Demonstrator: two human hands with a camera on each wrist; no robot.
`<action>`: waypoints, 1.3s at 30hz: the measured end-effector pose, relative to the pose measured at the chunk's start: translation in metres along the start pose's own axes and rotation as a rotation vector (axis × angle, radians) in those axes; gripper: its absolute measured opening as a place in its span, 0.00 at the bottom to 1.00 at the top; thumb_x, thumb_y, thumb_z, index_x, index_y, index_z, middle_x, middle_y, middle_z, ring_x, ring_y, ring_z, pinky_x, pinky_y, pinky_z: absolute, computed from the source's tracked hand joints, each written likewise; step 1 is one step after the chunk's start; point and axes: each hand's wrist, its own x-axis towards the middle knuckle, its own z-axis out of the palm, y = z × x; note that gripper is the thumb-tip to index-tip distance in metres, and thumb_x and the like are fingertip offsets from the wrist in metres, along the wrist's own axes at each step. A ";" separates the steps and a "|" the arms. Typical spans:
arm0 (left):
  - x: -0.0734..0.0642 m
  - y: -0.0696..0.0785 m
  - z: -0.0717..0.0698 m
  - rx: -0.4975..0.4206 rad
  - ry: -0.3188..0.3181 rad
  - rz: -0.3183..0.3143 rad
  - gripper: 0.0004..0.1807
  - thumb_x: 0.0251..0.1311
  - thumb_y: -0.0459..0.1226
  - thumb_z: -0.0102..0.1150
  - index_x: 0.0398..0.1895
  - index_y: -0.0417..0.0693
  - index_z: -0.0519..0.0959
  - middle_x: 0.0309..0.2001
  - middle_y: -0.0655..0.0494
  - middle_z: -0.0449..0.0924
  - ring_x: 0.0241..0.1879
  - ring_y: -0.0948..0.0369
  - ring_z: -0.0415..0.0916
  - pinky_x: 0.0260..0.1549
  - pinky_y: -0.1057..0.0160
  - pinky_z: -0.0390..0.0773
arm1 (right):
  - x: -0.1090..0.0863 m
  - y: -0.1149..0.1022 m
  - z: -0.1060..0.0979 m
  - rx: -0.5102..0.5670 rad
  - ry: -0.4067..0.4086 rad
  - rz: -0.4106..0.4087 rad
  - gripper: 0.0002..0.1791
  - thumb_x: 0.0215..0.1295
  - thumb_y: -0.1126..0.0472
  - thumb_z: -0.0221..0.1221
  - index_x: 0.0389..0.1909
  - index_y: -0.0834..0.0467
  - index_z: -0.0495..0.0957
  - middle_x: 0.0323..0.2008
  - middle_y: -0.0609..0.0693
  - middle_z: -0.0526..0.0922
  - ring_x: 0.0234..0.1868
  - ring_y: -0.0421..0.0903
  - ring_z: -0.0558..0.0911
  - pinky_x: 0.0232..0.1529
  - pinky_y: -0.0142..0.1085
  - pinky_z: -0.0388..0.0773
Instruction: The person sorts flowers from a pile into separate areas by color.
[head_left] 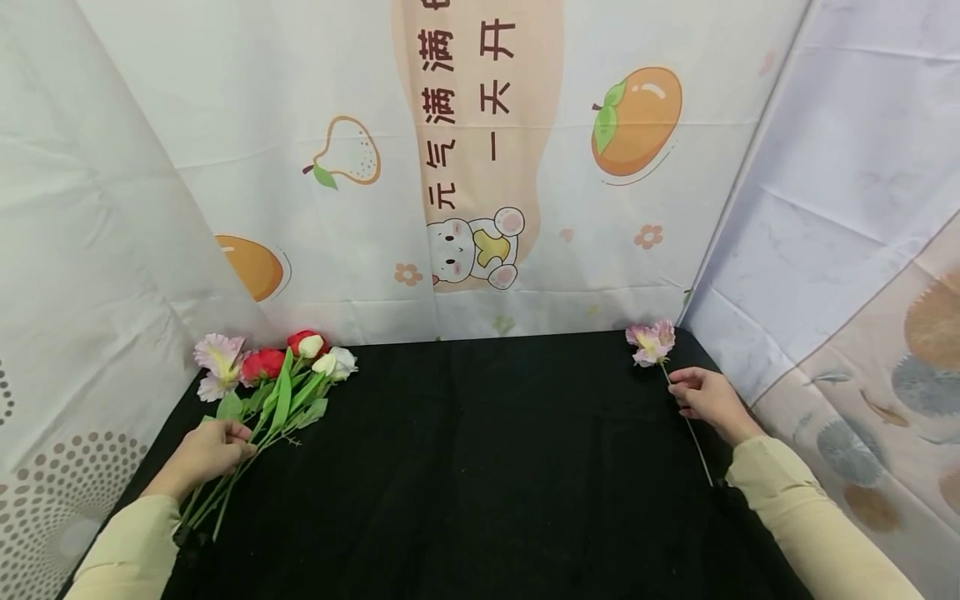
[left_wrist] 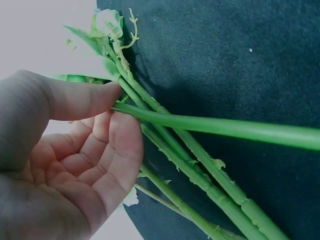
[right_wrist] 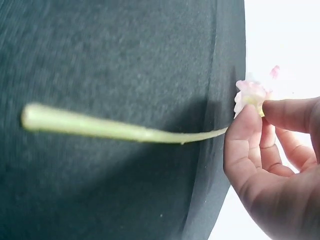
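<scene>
At the far left of the black table lies a bunch of artificial flowers: red roses (head_left: 262,365), white roses (head_left: 337,363) and a pink-purple flower (head_left: 219,367), with green leaves and stems. Over their stems, my left hand (head_left: 213,454) pinches one green stem (left_wrist: 225,127) between thumb and forefinger; which bloom it carries is hidden. Other stems (left_wrist: 200,175) lie below it on the cloth. On the right, my right hand (head_left: 705,396) pinches the thin stem (right_wrist: 110,127) of a single pink flower (head_left: 651,342) just below its bloom. The stem's lower end points toward me.
A black cloth (head_left: 480,467) covers the table between both hands. White printed curtains (head_left: 315,233) hang behind the far edge and along the left side. Another pale curtain (head_left: 825,208) hangs on the right, near my right forearm.
</scene>
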 end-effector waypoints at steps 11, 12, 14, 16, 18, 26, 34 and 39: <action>0.000 0.004 -0.001 -0.135 0.018 -0.007 0.22 0.68 0.36 0.61 0.54 0.23 0.71 0.41 0.39 0.81 0.35 0.53 0.83 0.35 0.54 0.85 | 0.001 -0.010 0.006 0.003 -0.027 0.002 0.21 0.77 0.62 0.55 0.61 0.73 0.70 0.44 0.62 0.80 0.35 0.47 0.82 0.33 0.38 0.84; 0.000 0.005 -0.001 -0.142 0.022 -0.009 0.23 0.69 0.36 0.60 0.55 0.23 0.71 0.42 0.39 0.81 0.35 0.53 0.83 0.35 0.54 0.85 | 0.001 -0.011 0.007 0.014 -0.029 0.003 0.21 0.77 0.62 0.55 0.60 0.73 0.70 0.44 0.62 0.80 0.35 0.47 0.82 0.34 0.38 0.84; -0.001 0.007 0.001 -0.162 0.028 -0.006 0.23 0.70 0.36 0.60 0.55 0.23 0.70 0.42 0.40 0.81 0.35 0.54 0.83 0.36 0.54 0.85 | 0.002 -0.012 0.008 0.040 -0.045 0.002 0.22 0.77 0.61 0.55 0.61 0.74 0.69 0.44 0.61 0.80 0.35 0.47 0.82 0.34 0.38 0.85; 0.000 0.011 0.003 -0.175 0.034 0.007 0.23 0.70 0.36 0.59 0.56 0.23 0.70 0.42 0.40 0.81 0.35 0.54 0.83 0.36 0.55 0.85 | 0.001 -0.013 0.009 0.071 -0.061 0.018 0.23 0.77 0.60 0.55 0.61 0.73 0.68 0.43 0.60 0.80 0.35 0.46 0.82 0.35 0.38 0.85; 0.001 0.016 0.005 -0.192 0.042 0.023 0.22 0.70 0.36 0.59 0.55 0.23 0.70 0.42 0.40 0.81 0.34 0.54 0.83 0.35 0.55 0.85 | 0.001 -0.012 0.010 0.090 -0.082 0.037 0.23 0.77 0.59 0.56 0.62 0.73 0.68 0.43 0.58 0.80 0.36 0.46 0.82 0.35 0.38 0.85; 0.010 0.036 0.021 -0.277 0.048 0.057 0.21 0.70 0.34 0.60 0.55 0.22 0.71 0.40 0.41 0.80 0.35 0.54 0.83 0.36 0.55 0.85 | -0.002 -0.012 0.014 0.109 -0.150 0.030 0.25 0.78 0.57 0.55 0.64 0.72 0.67 0.48 0.62 0.77 0.40 0.49 0.82 0.38 0.39 0.85; 0.004 0.058 0.046 -0.354 0.038 0.044 0.22 0.71 0.35 0.59 0.57 0.24 0.70 0.44 0.39 0.80 0.39 0.52 0.83 0.39 0.55 0.85 | -0.006 -0.032 0.028 0.160 -0.233 -0.005 0.27 0.77 0.57 0.57 0.64 0.72 0.67 0.50 0.65 0.75 0.42 0.54 0.82 0.39 0.40 0.85; 0.006 0.074 0.065 -0.391 0.038 0.048 0.20 0.71 0.33 0.60 0.57 0.24 0.71 0.45 0.39 0.80 0.39 0.54 0.82 0.38 0.57 0.85 | -0.005 -0.046 0.034 0.211 -0.292 -0.017 0.27 0.76 0.56 0.58 0.64 0.73 0.67 0.50 0.63 0.75 0.42 0.54 0.82 0.40 0.40 0.85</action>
